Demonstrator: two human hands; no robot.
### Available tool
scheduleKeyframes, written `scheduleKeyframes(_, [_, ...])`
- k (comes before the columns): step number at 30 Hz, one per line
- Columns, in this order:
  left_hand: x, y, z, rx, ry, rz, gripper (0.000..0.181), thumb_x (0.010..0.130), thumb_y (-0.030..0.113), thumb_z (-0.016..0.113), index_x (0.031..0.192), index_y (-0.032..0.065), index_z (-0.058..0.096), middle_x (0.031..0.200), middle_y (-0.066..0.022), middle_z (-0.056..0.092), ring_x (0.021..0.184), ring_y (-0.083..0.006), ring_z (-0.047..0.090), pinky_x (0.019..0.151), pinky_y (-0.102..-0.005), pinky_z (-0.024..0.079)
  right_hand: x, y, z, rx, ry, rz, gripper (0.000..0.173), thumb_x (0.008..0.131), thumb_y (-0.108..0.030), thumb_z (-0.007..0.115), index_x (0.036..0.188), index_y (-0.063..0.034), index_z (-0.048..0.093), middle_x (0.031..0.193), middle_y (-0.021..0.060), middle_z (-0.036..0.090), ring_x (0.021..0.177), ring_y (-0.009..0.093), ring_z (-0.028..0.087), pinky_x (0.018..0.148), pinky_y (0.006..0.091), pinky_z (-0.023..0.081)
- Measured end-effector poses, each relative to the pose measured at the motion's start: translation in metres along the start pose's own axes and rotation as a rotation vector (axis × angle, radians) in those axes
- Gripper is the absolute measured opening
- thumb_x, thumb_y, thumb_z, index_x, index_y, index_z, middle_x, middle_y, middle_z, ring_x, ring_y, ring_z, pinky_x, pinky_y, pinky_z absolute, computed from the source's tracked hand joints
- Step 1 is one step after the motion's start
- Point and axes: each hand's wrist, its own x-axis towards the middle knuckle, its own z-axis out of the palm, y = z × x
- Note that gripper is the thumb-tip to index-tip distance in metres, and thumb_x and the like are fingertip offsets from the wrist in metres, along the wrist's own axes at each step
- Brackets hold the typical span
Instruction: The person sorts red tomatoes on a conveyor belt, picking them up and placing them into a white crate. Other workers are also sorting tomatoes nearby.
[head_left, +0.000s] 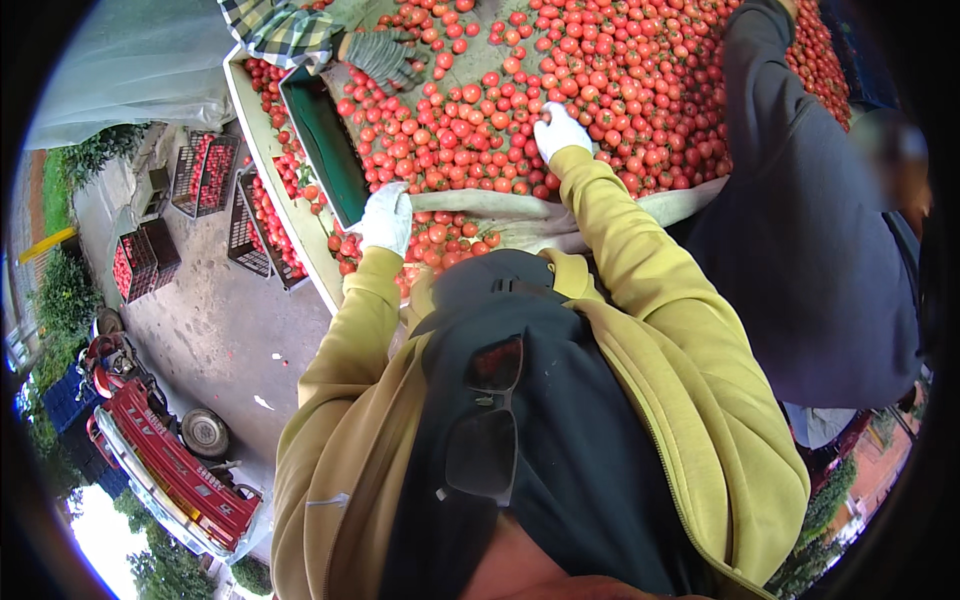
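Observation:
Many red tomatoes (469, 135) are spread over a broad padded surface in front of me. My right hand (562, 133), in a white glove, reaches in among them; its fingers are partly curled by the tomatoes, and whether it grips one is unclear. My left hand (388, 217), also gloved in white, is at the near end of a green-lined divider (328, 150), its fingertips beside the divider's corner; a hold on it cannot be made out. More tomatoes (439, 240) lie close to my body, on the near side of a rolled pale cloth edge (491, 201).
Across the surface, a co-worker's grey-gloved hand (384, 57) touches tomatoes. Another person in a dark top (810, 247) stands close at my right. Black crates (204, 174) of tomatoes and a red cargo tricycle (180, 465) are on the ground at left, beyond the pale edge board (281, 202).

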Motion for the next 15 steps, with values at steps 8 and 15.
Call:
scheduleKeyframes(8, [0.021, 0.069, 0.034, -1.367, -0.393, -0.574, 0.063, 0.114, 0.045, 0.048, 0.165, 0.0094, 0.035, 0.149, -0.0136, 0.058, 0.122, -0.0239, 0.065, 0.104, -0.0416, 0.056, -0.085, -0.045, 0.030, 0.132, -0.330, -0.630, 0.046, 0.100, -0.045, 0.057, 0.139, -0.0203, 0.062, 0.114, 0.0193, 0.075, 0.102, 0.039, 0.074, 0.092, 0.0492, 0.057])
scheduleKeyframes(15, [0.039, 0.058, 0.036, -1.589, -0.517, -0.777, 0.035, 0.110, 0.039, 0.060, 0.118, 0.0049, 0.067, 0.099, -0.0091, 0.069, 0.084, -0.0212, 0.067, 0.066, -0.0369, 0.055, -0.111, -0.056, -0.025, 0.211, -0.328, -0.413, 0.065, 0.097, -0.037, 0.059, 0.157, -0.0165, 0.047, 0.117, 0.0183, 0.075, 0.103, 0.039, 0.074, 0.095, 0.0487, 0.057])
